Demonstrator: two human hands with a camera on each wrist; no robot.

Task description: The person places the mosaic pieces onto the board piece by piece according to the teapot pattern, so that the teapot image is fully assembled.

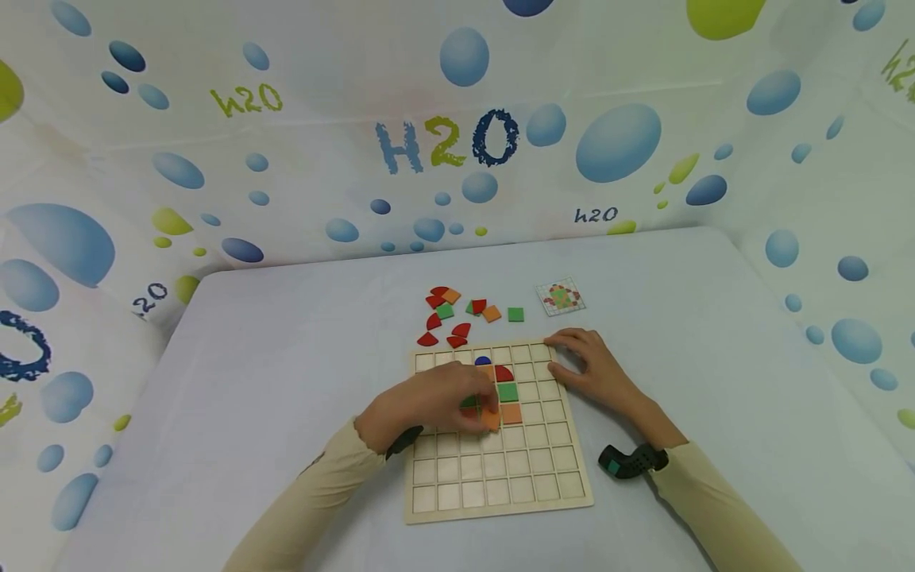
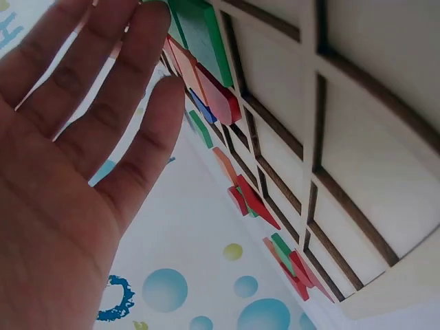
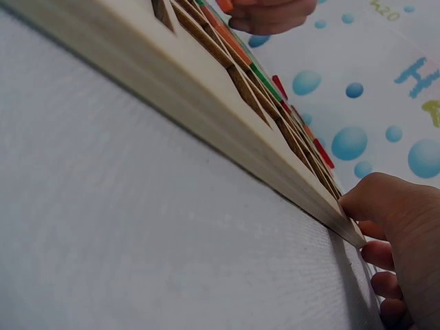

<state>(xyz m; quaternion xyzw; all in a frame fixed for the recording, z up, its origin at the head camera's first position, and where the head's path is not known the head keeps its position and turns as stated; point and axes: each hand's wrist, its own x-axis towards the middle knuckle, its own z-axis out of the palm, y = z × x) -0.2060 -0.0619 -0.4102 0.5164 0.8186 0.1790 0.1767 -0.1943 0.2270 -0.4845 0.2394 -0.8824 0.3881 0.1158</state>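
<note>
A wooden grid board (image 1: 500, 513) lies flat, with several coloured pieces in its cells. My left hand (image 1: 443, 397) reaches over the middle of it and pinches an orange square tile (image 1: 490, 421), whose edge shows below the fingers. Right of that hand sit a red quarter-circle piece (image 1: 503, 373), a green square tile (image 1: 507, 392) and another orange tile (image 1: 511, 414); a blue piece (image 1: 483, 361) is above. Other pieces are partly hidden under the hand. With thumb and fingers, my right hand (image 1: 596, 373) grips the board's far right corner, also in the right wrist view (image 3: 405, 227).
Beyond the board lie loose pieces, among them a red quarter circle (image 1: 427, 340), an orange square (image 1: 492, 314) and a green square (image 1: 516, 314). A small pattern card (image 1: 561, 297) rests to their right. A printed cloth (image 1: 322, 159) hangs behind the white table (image 1: 286, 357).
</note>
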